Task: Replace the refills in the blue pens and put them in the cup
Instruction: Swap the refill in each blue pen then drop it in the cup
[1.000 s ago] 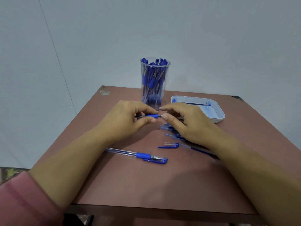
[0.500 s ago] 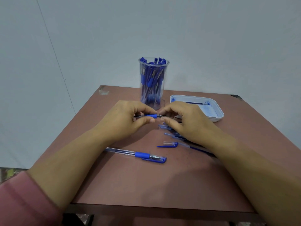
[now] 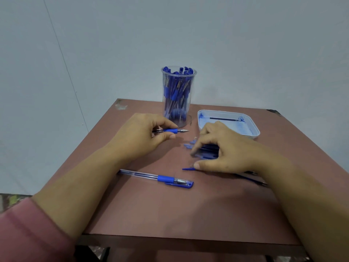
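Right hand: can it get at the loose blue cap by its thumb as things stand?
Probably yes. The right hand is spread low over the pile of pen parts, its thumb tip right beside the blue cap, with nothing between them. The left hand holds a pen well clear.

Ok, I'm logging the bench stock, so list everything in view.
table: one, brown, underneath
cup: one, clear, back centre
pens in cup: many, blue-capped, standing
tray: one, white with blue stains, right of cup
refill: one, dark, in tray
loose pen: one, clear with blue grip, front centre, cap beside its tip
pile of pen parts: count unclear, blue, under right hand
thin refills: count unclear, dark, beneath right wrist
held pen: one, blue grip, uncapped, in left hand
sleeve: one, pink, left arm
left hand: grips held pen
right hand: over the pile, thumb by a blue cap
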A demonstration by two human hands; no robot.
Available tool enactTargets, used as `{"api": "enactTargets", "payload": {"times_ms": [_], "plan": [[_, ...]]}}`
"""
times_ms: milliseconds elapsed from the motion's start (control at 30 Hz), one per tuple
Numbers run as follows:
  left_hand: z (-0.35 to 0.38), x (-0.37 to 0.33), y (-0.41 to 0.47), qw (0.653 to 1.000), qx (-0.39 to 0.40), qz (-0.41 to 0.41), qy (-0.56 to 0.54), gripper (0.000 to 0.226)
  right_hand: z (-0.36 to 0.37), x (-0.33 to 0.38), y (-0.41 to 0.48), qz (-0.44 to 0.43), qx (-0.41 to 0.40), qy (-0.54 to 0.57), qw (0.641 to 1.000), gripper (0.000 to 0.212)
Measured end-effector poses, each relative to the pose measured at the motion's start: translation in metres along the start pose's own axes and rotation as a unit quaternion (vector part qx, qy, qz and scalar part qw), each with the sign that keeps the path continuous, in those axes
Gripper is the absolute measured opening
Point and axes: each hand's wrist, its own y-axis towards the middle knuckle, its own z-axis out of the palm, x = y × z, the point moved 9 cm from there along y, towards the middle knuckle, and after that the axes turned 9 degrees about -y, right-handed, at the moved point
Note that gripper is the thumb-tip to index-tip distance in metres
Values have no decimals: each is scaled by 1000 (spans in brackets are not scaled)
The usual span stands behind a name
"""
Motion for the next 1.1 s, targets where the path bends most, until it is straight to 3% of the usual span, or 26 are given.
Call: {"api": "enactTargets", "payload": {"times_ms": [133,300,433,1100], "plan": [[1,1,0,1000,-1,4,8,18,12,9,6,-29,24,-15,999,15],[0,2,0,1000,0,-1,-1,18,-11,-4,7,22,-67,88,994,9],[3,2,-1,1000,9,-4,-9,18,-20,-18,6,47,-117,82,989,8],[11,-18,-6,999,1,32,-5,23,-7,-9,19,23,-200,161,966,11]]}}
